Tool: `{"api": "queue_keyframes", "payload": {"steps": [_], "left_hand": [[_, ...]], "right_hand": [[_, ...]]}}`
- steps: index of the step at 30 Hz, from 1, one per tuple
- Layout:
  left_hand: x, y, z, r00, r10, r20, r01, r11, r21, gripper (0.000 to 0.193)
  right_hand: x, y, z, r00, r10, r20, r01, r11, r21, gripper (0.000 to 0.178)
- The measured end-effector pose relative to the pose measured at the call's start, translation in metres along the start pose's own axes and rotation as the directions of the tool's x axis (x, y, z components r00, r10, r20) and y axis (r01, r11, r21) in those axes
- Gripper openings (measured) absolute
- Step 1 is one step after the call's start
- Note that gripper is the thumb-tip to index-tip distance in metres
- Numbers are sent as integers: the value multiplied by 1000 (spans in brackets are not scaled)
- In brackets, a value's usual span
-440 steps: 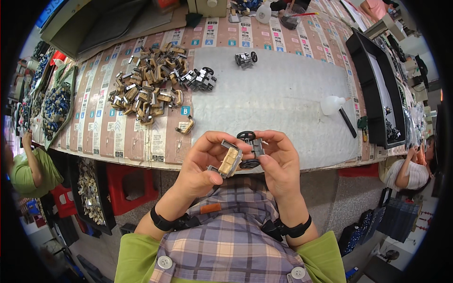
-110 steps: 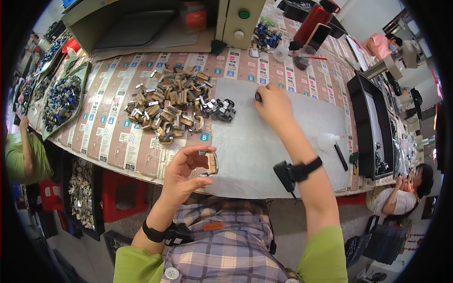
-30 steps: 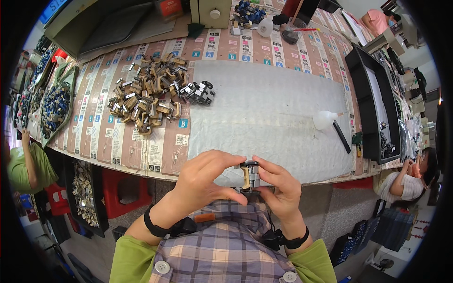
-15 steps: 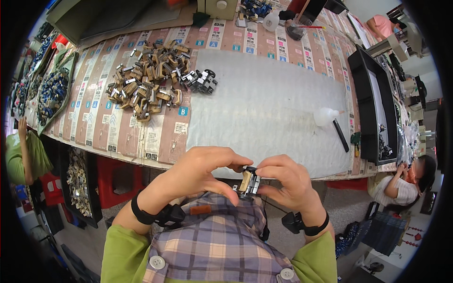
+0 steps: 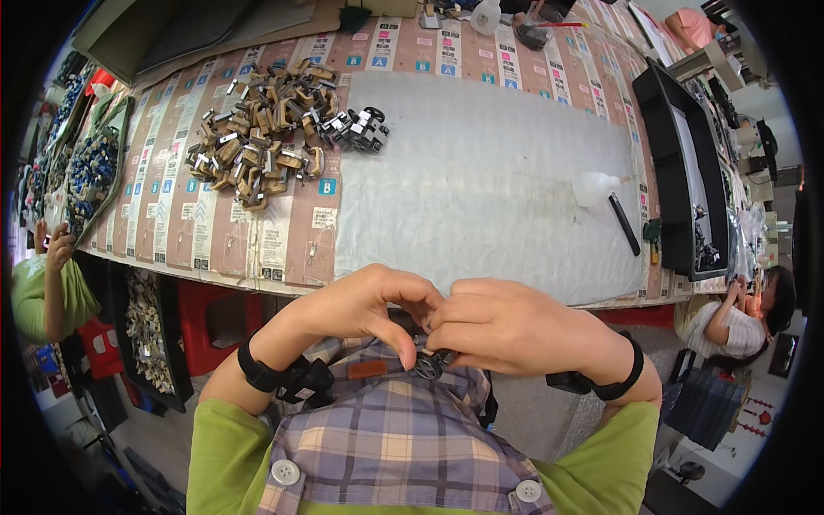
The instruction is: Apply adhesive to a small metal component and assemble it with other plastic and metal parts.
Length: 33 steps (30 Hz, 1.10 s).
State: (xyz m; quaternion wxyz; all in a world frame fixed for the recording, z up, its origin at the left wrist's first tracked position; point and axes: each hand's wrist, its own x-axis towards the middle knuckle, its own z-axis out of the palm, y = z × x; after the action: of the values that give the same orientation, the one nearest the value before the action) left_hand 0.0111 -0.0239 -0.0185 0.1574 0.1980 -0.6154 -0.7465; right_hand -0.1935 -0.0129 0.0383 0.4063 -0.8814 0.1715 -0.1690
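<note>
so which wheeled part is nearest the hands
The dark wheeled part between the left hand and right hand, over the plaid apron; the other wheeled parts lie beside the tan pile.

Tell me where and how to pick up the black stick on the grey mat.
Probably best pinched across its middle, from above and the near side: the black stick is slim and straight, lies on the grey mat, and its far end sits close to the white bottle.

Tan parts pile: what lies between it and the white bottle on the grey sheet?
In the head view: a cluster of black-wheeled parts, then grey sheet.
</note>
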Motion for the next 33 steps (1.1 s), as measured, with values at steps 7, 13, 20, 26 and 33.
{"api": "queue_keyframes", "payload": {"steps": [7,13,20,26,33], "left_hand": [[1,-2,-2,997,-55,46,52,997,61,54],[3,3,20,845,441,-303,-267,838,476,56],[7,0,29,744,529,-409,-370,835,408,31],[7,5,29,771,495,-401,-271,824,497,28],[4,-11,36,824,241,-513,-154,966,208,24]], "right_hand": [[-4,4,9,997,51,-50,-44,990,137,26],[-19,10,12,819,173,-547,-170,984,57,28],[-19,13,43,650,230,-725,-47,964,263,25],[-21,19,57,597,396,-698,40,854,519,22],[-22,13,59,538,631,-559,-32,678,735,25]]}}
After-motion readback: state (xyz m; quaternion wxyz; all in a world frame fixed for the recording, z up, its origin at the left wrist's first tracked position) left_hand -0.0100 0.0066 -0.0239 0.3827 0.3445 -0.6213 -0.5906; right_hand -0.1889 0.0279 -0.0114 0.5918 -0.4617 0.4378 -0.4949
